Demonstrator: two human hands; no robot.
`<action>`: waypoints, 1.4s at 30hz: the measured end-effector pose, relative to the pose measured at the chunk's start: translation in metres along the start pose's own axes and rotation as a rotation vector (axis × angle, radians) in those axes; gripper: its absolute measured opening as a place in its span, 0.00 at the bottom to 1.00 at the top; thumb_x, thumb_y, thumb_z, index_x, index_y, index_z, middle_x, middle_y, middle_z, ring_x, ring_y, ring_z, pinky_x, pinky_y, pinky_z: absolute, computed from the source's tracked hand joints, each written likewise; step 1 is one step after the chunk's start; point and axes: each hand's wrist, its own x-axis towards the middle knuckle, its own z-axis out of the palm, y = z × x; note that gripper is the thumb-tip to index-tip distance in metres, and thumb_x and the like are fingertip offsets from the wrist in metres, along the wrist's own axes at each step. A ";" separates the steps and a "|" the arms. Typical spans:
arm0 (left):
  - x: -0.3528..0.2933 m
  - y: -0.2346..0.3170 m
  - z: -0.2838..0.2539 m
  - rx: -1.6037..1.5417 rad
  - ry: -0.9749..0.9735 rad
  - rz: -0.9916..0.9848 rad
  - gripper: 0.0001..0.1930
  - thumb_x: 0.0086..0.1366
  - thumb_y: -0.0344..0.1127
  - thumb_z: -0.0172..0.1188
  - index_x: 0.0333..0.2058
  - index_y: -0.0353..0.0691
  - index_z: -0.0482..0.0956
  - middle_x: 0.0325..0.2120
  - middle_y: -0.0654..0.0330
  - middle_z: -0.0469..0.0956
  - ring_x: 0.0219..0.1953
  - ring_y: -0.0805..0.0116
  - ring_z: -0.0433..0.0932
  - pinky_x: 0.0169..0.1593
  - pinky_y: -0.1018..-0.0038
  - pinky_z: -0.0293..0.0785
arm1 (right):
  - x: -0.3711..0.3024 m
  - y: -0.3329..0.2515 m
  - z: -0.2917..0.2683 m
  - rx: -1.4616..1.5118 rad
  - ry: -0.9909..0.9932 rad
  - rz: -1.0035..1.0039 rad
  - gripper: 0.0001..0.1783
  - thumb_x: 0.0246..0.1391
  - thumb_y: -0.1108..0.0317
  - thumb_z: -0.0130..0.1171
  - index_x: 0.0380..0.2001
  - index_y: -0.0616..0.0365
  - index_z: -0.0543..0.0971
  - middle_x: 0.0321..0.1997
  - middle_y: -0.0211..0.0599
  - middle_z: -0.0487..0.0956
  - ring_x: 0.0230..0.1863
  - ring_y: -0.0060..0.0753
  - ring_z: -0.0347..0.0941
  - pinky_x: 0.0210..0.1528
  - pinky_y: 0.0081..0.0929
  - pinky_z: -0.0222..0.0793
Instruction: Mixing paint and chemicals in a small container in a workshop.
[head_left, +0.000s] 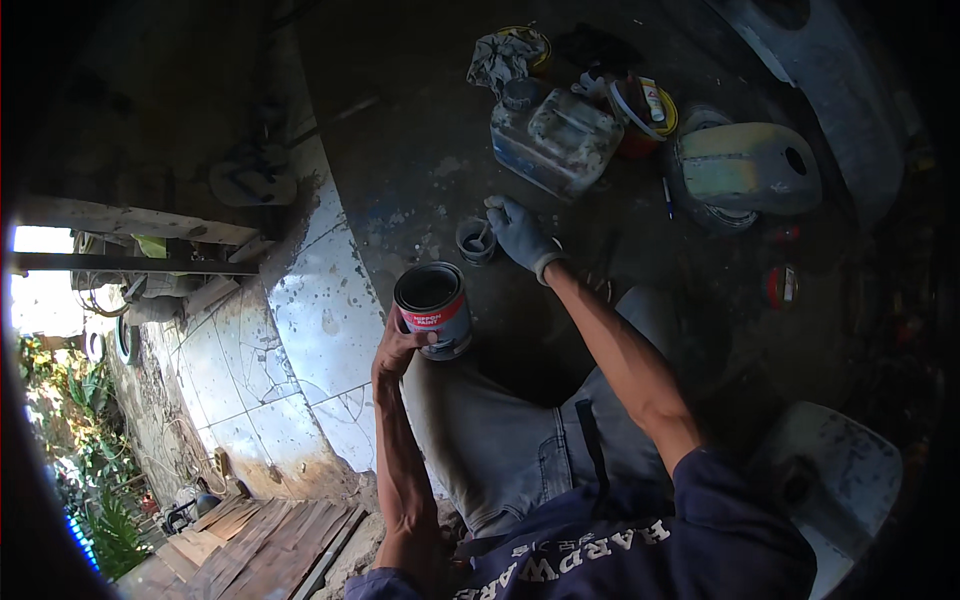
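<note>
My left hand [398, 347], bare, is wrapped round the side of an open paint can [451, 328]. The can is grey with a red band, and its mouth shows a dark inside. Up and to the right, my right hand [522, 236] wears a grey glove. Its fingers are closed around the top of a thin stirring stick [482, 236], whose lower end is inside a small cup [465, 252] on the floor. The cup looks smeared with grey, and how much it holds is hard to see.
Beyond the cup lies a paint-stained jerrycan [560, 140], beside a red bucket [640, 143] with a yellow rim. A motorcycle fuel tank [750, 168] rests at the right. A pen [668, 198] and a small red tin [782, 287] are on the floor. White tiles [320, 300] run along the left.
</note>
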 end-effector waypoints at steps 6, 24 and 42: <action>0.004 0.005 0.003 0.073 -0.054 0.009 0.53 0.40 0.34 0.80 0.69 0.39 0.65 0.59 0.59 0.77 0.61 0.63 0.75 0.61 0.65 0.73 | -0.014 0.005 -0.003 -0.269 -0.039 -0.015 0.15 0.71 0.61 0.53 0.46 0.61 0.81 0.47 0.54 0.84 0.50 0.56 0.81 0.50 0.39 0.76; 0.044 0.031 -0.004 0.279 -0.140 -0.107 0.46 0.43 0.44 0.76 0.63 0.35 0.73 0.51 0.55 0.83 0.54 0.61 0.81 0.64 0.64 0.71 | -0.009 0.036 0.010 -0.173 -0.175 -0.106 0.13 0.68 0.60 0.59 0.51 0.51 0.82 0.51 0.36 0.85 0.53 0.42 0.82 0.58 0.35 0.76; 0.071 0.067 0.017 0.513 -0.181 -0.181 0.51 0.43 0.53 0.74 0.66 0.33 0.71 0.50 0.51 0.82 0.52 0.57 0.81 0.60 0.63 0.74 | -0.008 -0.010 -0.026 -0.216 0.009 -0.284 0.11 0.63 0.61 0.60 0.37 0.54 0.85 0.40 0.47 0.86 0.43 0.54 0.82 0.47 0.45 0.77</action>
